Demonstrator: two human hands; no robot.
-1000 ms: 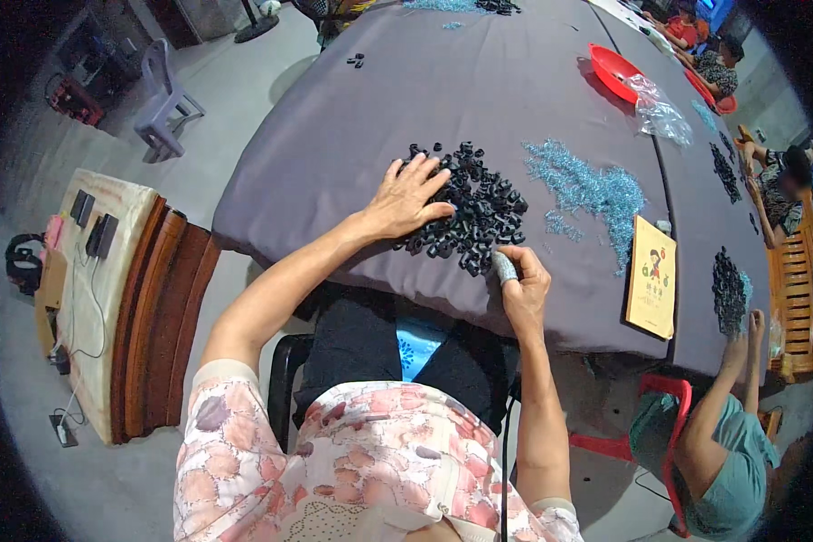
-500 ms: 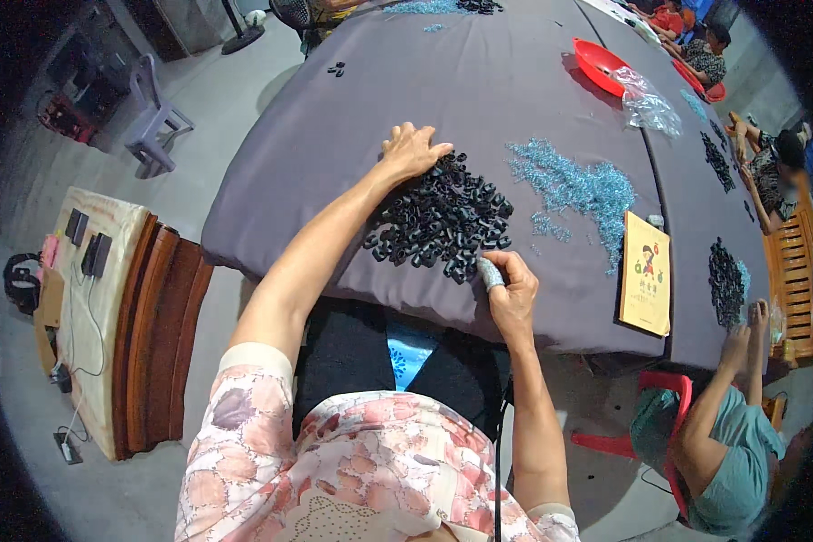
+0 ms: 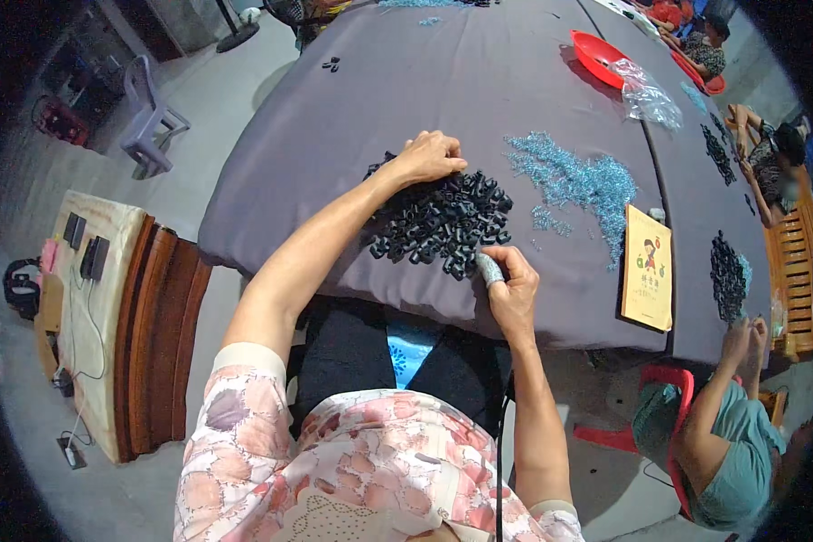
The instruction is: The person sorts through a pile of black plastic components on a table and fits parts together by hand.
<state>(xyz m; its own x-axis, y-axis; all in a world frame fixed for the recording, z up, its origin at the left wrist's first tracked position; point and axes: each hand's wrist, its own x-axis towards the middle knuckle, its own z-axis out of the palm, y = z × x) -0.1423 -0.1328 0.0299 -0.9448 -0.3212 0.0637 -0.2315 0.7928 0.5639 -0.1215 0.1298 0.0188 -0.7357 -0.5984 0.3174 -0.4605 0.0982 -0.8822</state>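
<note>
Two hands are showing on my feed. On the right hand (image 3: 515,291), thumb and forefinger are curling close together, a grey wrap (image 3: 490,268) covering what looks like the thumb; its tip is sitting at the lower right edge of a pile of black pieces (image 3: 443,217). Whether a piece is being pinched there, I cannot tell. The left hand (image 3: 427,159) is lying across the pile's far side, fingers (image 3: 453,145) bending down and partly closed; the hand itself is hiding anything they might be gripping, so I cannot tell there either.

The pile is sitting between both hands on the grey cloth-covered surface (image 3: 379,108), near its front edge. That edge is worrying me: a wide sweep toward the body or a tug on the cloth could tip pieces onto the lap. The left forearm (image 3: 334,230) is crossing over the pile's left side, so it could drag pieces unseen.

To the right, blue bits (image 3: 574,181) are spreading near the pile; a careless push that way could mix the two. A yellow booklet (image 3: 650,271) is lying just beside them, and knocking it could scatter them. Farther out, a clear plastic bag (image 3: 649,98) is resting by a red basin (image 3: 592,47), while a co-worker's hands (image 3: 747,334) are staying near a separate black pile (image 3: 727,280).
</note>
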